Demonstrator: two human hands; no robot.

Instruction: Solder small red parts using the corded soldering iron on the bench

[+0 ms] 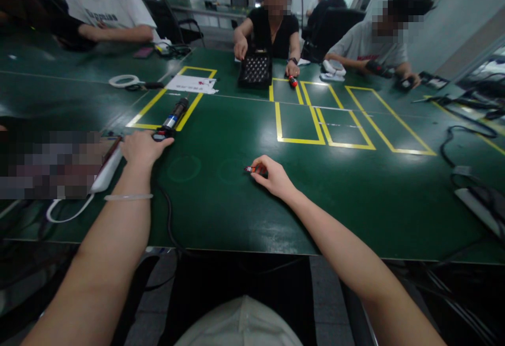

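My left hand (pixel 144 149) is at the near end of a black and silver cylindrical tool with a blue band, which looks like an electric screwdriver (pixel 172 120). Its thumb lies along the black end, and the other fingers are mostly hidden. The tool slants away over a yellow-taped rectangle. My right hand (pixel 272 175) is closed in a pinch, low over the green table (pixel 221 209). A small red and black object (pixel 250 169) sticks out between thumb and fingers; its exact kind is unclear.
Across the table a person handles a black tray (pixel 255 70) and a red object (pixel 292 81). White papers (pixel 191 84) and a white-rimmed magnifier (pixel 124 81) lie at the far left. A white power strip (pixel 108 167) is by my left hand; cables (pixel 450 151) lie right.
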